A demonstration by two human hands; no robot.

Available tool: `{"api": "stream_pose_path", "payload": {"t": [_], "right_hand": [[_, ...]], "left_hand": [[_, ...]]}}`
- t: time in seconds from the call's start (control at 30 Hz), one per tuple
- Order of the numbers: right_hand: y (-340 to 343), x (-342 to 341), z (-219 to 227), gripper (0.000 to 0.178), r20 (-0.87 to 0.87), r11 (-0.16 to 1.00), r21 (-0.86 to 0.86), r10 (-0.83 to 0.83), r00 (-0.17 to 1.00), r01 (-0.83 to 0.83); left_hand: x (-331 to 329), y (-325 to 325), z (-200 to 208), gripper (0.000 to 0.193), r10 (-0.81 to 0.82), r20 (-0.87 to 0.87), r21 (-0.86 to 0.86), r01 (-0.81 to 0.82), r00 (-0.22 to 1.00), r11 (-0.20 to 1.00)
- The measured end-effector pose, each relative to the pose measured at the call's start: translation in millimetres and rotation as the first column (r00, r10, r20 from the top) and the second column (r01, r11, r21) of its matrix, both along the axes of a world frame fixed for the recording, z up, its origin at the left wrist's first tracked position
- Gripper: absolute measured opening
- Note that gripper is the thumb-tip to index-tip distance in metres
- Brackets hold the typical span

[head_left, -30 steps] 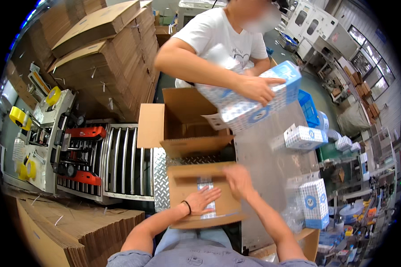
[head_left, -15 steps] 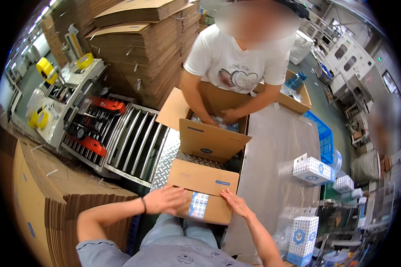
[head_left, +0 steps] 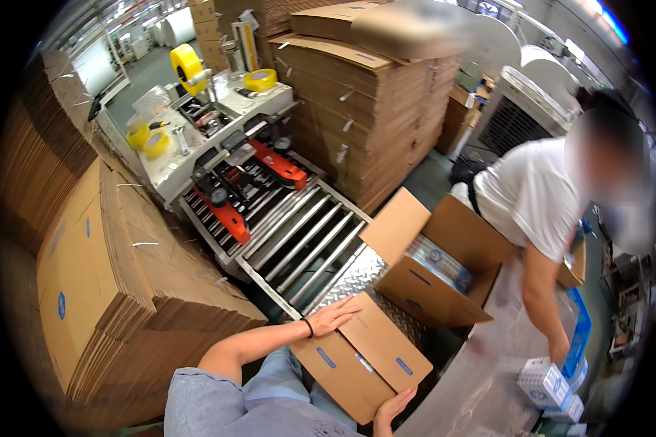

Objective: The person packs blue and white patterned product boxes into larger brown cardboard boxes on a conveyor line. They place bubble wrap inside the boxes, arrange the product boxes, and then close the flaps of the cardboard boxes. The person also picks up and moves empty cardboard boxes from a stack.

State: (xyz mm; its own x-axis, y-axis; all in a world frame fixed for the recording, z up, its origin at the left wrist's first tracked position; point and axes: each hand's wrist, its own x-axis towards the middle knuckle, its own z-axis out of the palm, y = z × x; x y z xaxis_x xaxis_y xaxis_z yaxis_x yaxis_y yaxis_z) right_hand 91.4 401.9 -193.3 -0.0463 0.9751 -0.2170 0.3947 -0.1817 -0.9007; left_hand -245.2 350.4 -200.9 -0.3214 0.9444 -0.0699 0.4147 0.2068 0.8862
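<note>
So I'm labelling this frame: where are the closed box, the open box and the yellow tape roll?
closed box [head_left: 364,358], head view, top flap
open box [head_left: 424,290], head view, front wall
yellow tape roll [head_left: 187,65], head view, outer face

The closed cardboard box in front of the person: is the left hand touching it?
Touching. In the head view, the left hand lies flat, palm down, on the far corner of the closed cardboard box, with no gap between them.

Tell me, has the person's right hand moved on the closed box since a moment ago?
Yes. The right hand has slid off the box's taped top seam to grip its near lower corner, while the left hand rests at the top's far edge.
</note>
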Motion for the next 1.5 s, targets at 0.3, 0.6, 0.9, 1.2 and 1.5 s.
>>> {"api": "stream_pose_path", "payload": {"t": [0.3, 0.6, 0.9, 1.2, 1.5], "right_hand": [[-44, -234, -39, 0.063, -0.064, 0.973, -0.111, -0.211, 0.975, 0.203], [67, -468, -74, 0.061, -0.033, 0.976, 0.068, 0.207, 0.978, -0.205], [42, -617, -55, 0.056, 0.09, 0.927, 0.111, 0.349, 0.933, -0.358], [27, -640, 0, 0.056, -0.072, 0.836, 0.073, 0.549, 0.833, -0.544], [70, -222, -171, 0.038, 0.139, 0.821, -0.366, 0.514, 0.847, -0.438]], "left_hand": [[-217, 49, 21, 0.056, -0.181, -0.751, -0.11, 0.151, 0.635, 0.982], [-342, 10, 24, 0.072, -0.034, -0.678, 0.001, 0.048, 0.735, 0.999], [-460, -42, 39, 0.085, 0.025, -0.714, -0.129, -0.167, 0.699, 0.977], [-384, -10, -10, 0.058, 0.427, -0.37, 0.19, -0.382, 0.825, 0.904], [-114, -15, 7, 0.028, 0.458, 0.437, 0.028, -0.52, 0.775, 0.854]]}}
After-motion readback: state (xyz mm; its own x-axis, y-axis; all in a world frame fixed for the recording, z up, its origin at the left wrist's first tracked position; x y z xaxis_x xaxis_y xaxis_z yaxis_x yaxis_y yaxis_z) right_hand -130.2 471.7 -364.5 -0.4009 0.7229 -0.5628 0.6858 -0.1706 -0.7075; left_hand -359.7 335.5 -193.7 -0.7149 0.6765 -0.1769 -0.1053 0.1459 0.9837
